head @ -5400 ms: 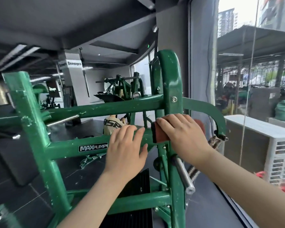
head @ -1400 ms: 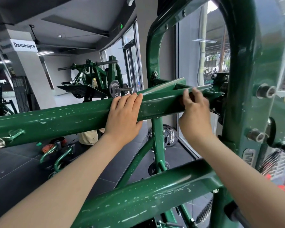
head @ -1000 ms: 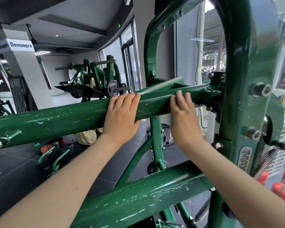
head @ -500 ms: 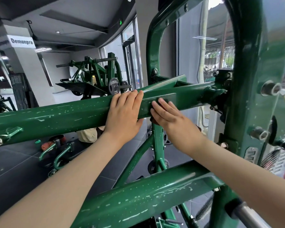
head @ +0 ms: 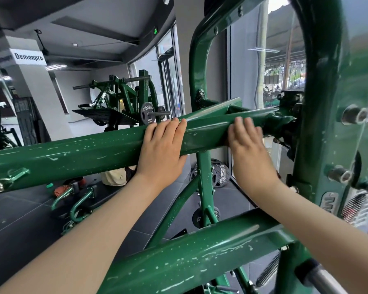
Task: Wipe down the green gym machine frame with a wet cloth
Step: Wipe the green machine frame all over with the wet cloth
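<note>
The green gym machine frame fills the view. Its upper crossbar (head: 94, 151) runs from the left to a bolted joint (head: 285, 122) at the right upright (head: 331, 102). My left hand (head: 162, 149) lies flat over the crossbar, fingers straight. My right hand (head: 249, 149) presses flat on the same bar, closer to the joint. The cloth is hidden under my right palm; only a dark sliver (head: 226, 143) shows at its left edge. A lower green bar (head: 189, 257) crosses in front of my forearms.
Weight plates (head: 219, 177) lean behind the centre post (head: 204, 183). Another green machine (head: 125, 102) stands farther back on the dark floor. Glass windows run along the right. Springs (head: 353, 204) and a steel peg (head: 325, 281) sit by the right upright.
My right hand has slid to the right along the upper crossbar, away from my left hand and toward the joint. My left hand has stayed in place.
</note>
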Demonstrator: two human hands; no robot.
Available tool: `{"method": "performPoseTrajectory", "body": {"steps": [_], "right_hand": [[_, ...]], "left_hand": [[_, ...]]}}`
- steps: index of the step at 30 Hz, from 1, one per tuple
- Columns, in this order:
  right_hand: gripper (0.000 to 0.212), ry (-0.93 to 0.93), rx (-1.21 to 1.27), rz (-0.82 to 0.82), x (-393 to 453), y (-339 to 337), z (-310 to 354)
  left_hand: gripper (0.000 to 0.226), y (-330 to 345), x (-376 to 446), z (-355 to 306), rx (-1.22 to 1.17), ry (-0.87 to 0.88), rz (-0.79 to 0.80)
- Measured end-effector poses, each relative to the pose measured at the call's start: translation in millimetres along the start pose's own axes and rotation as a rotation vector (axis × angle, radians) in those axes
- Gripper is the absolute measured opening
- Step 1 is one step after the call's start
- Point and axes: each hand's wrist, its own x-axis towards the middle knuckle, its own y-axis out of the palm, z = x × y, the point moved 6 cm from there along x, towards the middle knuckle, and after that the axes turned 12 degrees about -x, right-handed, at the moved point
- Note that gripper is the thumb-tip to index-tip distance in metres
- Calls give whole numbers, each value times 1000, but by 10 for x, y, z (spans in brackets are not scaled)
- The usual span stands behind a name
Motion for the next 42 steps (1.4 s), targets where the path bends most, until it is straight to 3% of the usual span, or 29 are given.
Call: {"method": "performPoseTrajectory", "body": {"steps": [3,8,10,13,16,19,24,25,29,30,33,35,37,41,42], "right_hand": [[84,138,83,178,49,12,-136],[78,-176,161,-4,-78,89,294],[84,-45,231,-74,-14,11,91],[85,207,297,-13,75,33,-198],[53,49,354,-105,125,-87,97],[46,-126,339,-225,115,-118,293],[51,250,348,-267,208,-183,-88],[52,219,333,-286,215,-187,-12],[52,-212,229,-401,114,-177,498],[52,-192,228,-408,132,-173,459],[58,151,233,-323,238,-146,133],[62,227,222,-231,290,-98,141],[66,122,264,-246,305,-88,348],[75,-282,192,-342,275,-137,666],[76,-284,169,-356,300,-155,602]], "left_hand": [[87,-4,-5,-3,7,-2,10],[90,-17,8,-2,7,-7,12],[89,-29,4,-2,5,-3,4],[89,-28,6,-3,-6,-7,9],[91,-35,17,4,-25,0,14],[94,-53,17,28,-51,22,28],[96,-85,-27,78,-33,42,96],[97,-100,-49,83,-26,44,95],[100,-214,-134,143,11,32,33],[101,-238,-155,185,31,15,32],[104,-255,-213,316,83,-39,68],[106,-233,-246,349,99,-60,105],[107,-216,-260,348,103,-71,119],[105,-225,-247,364,122,-73,114],[103,-228,-252,381,123,-69,116]]}}
